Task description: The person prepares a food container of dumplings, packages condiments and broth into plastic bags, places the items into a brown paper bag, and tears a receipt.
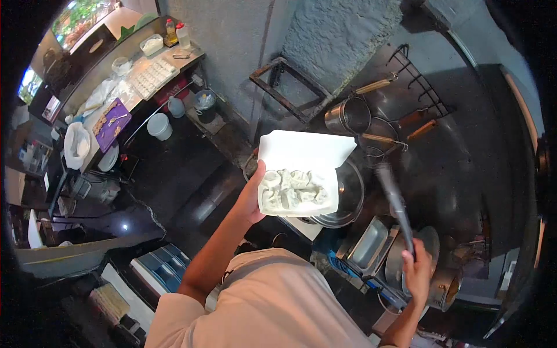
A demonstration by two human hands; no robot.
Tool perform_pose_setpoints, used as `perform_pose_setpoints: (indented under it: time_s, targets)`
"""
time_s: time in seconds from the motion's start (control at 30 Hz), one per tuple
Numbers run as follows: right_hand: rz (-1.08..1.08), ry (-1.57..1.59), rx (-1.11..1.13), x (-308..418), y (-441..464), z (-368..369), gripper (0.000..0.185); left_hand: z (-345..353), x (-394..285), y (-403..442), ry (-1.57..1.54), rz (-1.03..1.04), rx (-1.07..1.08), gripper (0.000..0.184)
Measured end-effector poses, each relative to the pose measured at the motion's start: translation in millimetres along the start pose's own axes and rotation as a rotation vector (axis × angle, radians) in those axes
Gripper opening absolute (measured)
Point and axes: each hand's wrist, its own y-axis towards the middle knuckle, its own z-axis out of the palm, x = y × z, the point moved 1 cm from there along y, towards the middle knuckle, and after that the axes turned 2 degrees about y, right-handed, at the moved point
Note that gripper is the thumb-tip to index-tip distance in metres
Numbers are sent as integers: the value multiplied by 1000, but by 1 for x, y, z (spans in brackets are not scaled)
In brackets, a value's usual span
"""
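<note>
My left hand (253, 194) grips the left side of an open white foam box (307, 149). Pale dumplings (293, 190) fill its lower half, and the lid stands raised behind them. On the right, my right hand (418, 269) is closed around the dark end of a long metal utensil (396, 203), held away from the box. The utensil's far end is blurred, so its shape is unclear. Behind the box and to its right, a round pan or lid (350, 197) is partly hidden.
Strainers (348, 116) with wooden handles hang near a wire rack (420, 81). A rectangular metal tray (368, 246) and round metal pans (429, 249) lie at lower right. A worktop (127, 101) at upper left bears a purple board (110, 130) and a dumpling tray (154, 80).
</note>
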Motion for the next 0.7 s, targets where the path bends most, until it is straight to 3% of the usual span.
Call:
perform_pose_setpoints:
  time_s: [0.1, 0.3, 0.4, 0.6, 0.7]
  targets:
    - [-354, -116, -29, 28, 13, 11, 41, -10, 7, 0, -6, -17, 4, 80]
    - [-438, -315, 18, 42, 35, 12, 41, -2, 11, -9, 29, -54, -73, 80]
    - [-418, -395, 73, 48, 39, 13, 42, -10, 17, -7, -16, -38, 1, 78]
    - [-485, -370, 16, 59, 41, 22, 37, -18, 24, -7, -20, -104, -17, 79]
    - [-679, -387, 9, 44, 50, 22, 32, -17, 24, -7, -2, -80, -12, 79]
